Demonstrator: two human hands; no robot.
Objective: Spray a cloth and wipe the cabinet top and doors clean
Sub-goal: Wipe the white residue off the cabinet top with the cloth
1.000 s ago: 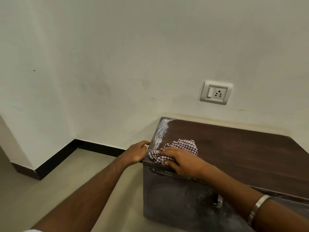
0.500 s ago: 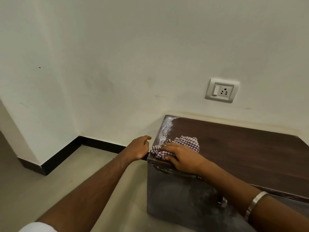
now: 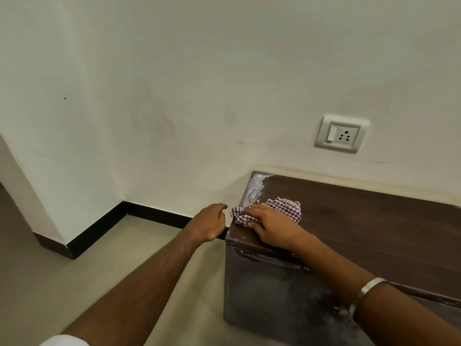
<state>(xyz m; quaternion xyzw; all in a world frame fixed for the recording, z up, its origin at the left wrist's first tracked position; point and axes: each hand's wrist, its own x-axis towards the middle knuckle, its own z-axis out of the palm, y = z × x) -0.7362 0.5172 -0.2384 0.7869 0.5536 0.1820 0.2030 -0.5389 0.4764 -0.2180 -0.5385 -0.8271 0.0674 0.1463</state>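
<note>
Right hand grip flat on checked cloth at cabinet top left edge, left hand loosely curled alongside

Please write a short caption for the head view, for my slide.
Right hand presses a checked cloth on the cabinet top; left hand waits beside it.

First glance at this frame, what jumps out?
The right hand pressing a checked cloth on the near left corner of the dark cabinet top, beside a whitish smear. The left hand hangs just off that corner; a wall socket sits above.
</note>
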